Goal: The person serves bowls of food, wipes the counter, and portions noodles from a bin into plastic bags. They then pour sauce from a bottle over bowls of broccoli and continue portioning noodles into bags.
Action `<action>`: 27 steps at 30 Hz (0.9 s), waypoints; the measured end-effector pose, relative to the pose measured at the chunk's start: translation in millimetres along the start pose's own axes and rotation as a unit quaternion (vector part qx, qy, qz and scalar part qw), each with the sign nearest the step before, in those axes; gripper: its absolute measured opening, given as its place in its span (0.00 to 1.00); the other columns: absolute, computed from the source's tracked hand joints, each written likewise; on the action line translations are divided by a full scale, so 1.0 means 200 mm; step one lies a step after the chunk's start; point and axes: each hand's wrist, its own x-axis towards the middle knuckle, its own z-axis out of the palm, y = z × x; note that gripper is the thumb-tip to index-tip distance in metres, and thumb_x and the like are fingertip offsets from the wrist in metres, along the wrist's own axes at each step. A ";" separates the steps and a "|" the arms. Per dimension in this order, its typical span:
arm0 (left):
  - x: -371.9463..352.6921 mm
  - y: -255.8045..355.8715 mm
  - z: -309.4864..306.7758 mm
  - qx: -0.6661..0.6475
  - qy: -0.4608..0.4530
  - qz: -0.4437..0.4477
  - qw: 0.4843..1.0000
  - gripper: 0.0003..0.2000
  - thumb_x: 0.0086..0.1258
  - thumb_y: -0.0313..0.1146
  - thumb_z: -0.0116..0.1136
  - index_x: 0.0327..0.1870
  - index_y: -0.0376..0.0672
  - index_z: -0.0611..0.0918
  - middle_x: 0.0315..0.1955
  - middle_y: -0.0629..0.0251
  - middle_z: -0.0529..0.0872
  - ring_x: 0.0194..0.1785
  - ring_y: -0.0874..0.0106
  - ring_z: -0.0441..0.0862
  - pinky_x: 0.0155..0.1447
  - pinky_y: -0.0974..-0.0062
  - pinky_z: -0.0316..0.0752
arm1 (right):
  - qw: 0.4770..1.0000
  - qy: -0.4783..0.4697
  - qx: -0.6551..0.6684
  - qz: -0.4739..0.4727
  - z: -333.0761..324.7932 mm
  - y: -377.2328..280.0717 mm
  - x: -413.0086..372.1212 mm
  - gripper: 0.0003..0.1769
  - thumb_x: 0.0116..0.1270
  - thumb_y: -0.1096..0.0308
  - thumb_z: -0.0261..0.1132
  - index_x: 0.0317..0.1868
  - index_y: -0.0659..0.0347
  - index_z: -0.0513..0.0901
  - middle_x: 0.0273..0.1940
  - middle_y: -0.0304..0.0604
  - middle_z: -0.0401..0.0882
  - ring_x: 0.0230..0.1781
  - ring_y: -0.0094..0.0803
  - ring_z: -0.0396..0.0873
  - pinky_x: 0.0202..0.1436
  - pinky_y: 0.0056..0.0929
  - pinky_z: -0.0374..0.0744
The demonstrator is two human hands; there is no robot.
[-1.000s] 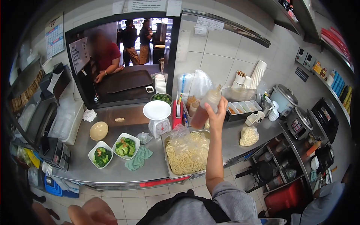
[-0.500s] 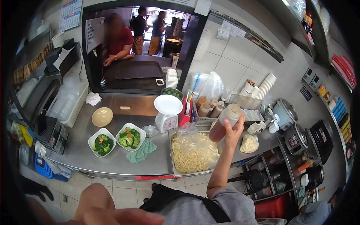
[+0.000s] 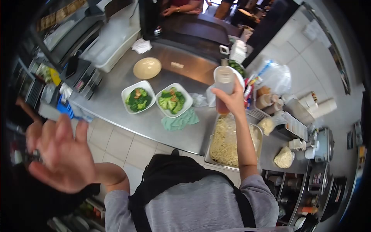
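My right hand is wrapped round a clear squeeze bottle, its nozzle upward and reddish-brown sauce in its lower part. Behind the bottle, partly covered, is a white kitchen scale. Below that hand lies a metal tray of noodles under clear plastic. My left hand is raised at the lower left, fingers spread, holding nothing and slightly blurred. Two white bowls hold broccoli and paler green broccoli, each topped with brown bits. A green cloth lies beside the right bowl.
A beige bowl and a crumpled paper sit toward the counter's back. At the serving window, a person's hand rests near a dark tray. Several sauce bottles and a bag of noodles stand at right.
The view has turned and tipped downward. The bottle has moved left, from over the noodles to in front of the scale, and is more upright. My left hand has risen, fingers spread.
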 end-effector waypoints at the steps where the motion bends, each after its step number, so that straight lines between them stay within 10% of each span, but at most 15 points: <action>1: -0.09 0.00 -0.11 0.176 0.097 0.012 0.980 0.20 0.73 0.45 0.40 0.60 0.45 0.60 0.50 0.56 0.75 0.57 0.58 0.70 0.63 0.51 0.61 | 0.999 -0.044 -0.017 0.002 0.10 0.04 0.02 0.32 0.49 0.62 0.74 0.54 0.63 0.73 0.42 0.45 0.79 0.45 0.36 0.79 0.48 0.32 0.76; 3: -0.16 -0.08 -0.37 0.519 0.213 -0.037 0.827 0.18 0.72 0.39 0.45 0.57 0.38 0.71 0.52 0.56 0.76 0.58 0.64 0.72 0.62 0.66 0.65 | 0.990 -0.126 -0.063 -0.029 0.27 0.15 0.08 0.33 0.46 0.61 0.74 0.53 0.62 0.73 0.44 0.48 0.78 0.45 0.41 0.78 0.48 0.35 0.76; 6: -0.57 -0.26 -0.99 0.650 0.254 -0.273 0.662 0.16 0.71 0.34 0.49 0.57 0.41 0.74 0.50 0.60 0.77 0.53 0.69 0.73 0.57 0.72 0.68 | 0.955 -0.239 -0.175 -0.024 0.52 0.20 0.14 0.35 0.43 0.64 0.75 0.54 0.59 0.73 0.45 0.49 0.77 0.46 0.43 0.78 0.48 0.37 0.76; 18: -0.50 -0.85 -1.77 0.750 0.007 -0.410 0.519 0.16 0.65 0.34 0.50 0.53 0.42 0.77 0.39 0.46 0.82 0.46 0.46 0.77 0.51 0.56 0.73 | 0.762 -0.292 -0.549 -0.179 1.23 0.23 0.29 0.07 0.50 0.66 0.64 0.33 0.53 0.83 0.34 0.42 0.79 0.39 0.37 0.78 0.38 0.38 0.73; 23: -0.55 -0.77 -1.69 0.642 0.132 -0.466 0.595 0.16 0.63 0.27 0.50 0.53 0.36 0.75 0.33 0.45 0.83 0.36 0.57 0.84 0.37 0.62 0.80 | 0.762 -0.510 -0.397 0.025 1.07 0.14 0.33 0.28 0.45 0.52 0.72 0.47 0.57 0.81 0.40 0.48 0.83 0.45 0.39 0.81 0.44 0.37 0.76; 27: -0.71 -0.69 -1.57 0.412 0.271 -0.511 0.703 0.19 0.68 0.28 0.49 0.59 0.32 0.67 0.28 0.52 0.83 0.29 0.68 0.85 0.27 0.71 0.81 | 0.893 -0.420 -0.091 0.135 1.08 0.32 0.13 0.39 0.38 0.47 0.76 0.51 0.59 0.77 0.44 0.52 0.81 0.46 0.42 0.79 0.49 0.36 0.75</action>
